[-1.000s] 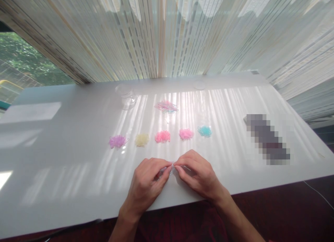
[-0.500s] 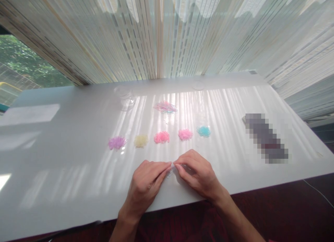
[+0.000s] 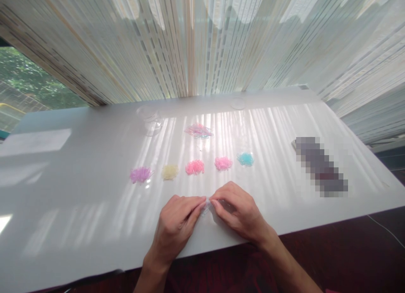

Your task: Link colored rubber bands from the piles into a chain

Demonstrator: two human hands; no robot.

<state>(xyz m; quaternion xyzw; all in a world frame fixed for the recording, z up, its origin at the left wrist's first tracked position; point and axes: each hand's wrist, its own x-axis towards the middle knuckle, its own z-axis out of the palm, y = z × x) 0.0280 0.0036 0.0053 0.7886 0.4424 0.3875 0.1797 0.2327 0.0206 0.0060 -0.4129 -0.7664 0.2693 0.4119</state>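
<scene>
My left hand (image 3: 180, 219) and my right hand (image 3: 238, 211) rest low over the white table, fingertips almost touching. Each has thumb and fingers pinched together. Between and just below the fingertips lies a small pale, translucent looped piece (image 3: 206, 209); its exact kind is too small to make out. Beyond the hands, small piles of thin loops stand in a row: purple (image 3: 141, 174), pale yellow (image 3: 170, 172), coral pink (image 3: 195, 167), light pink (image 3: 223, 163) and turquoise (image 3: 246, 159).
A mixed pile of longer coloured loops (image 3: 199, 130) lies farther back. To its left is a clear jar (image 3: 152, 126), and a clear round lid (image 3: 238, 103) sits near the back edge. A blurred-out dark object (image 3: 321, 166) lies on the right of the table (image 3: 79, 158).
The whole view has shifted very slightly. Both hands keep the same pinched pose at the pale piece, and the piles stay as they were.
</scene>
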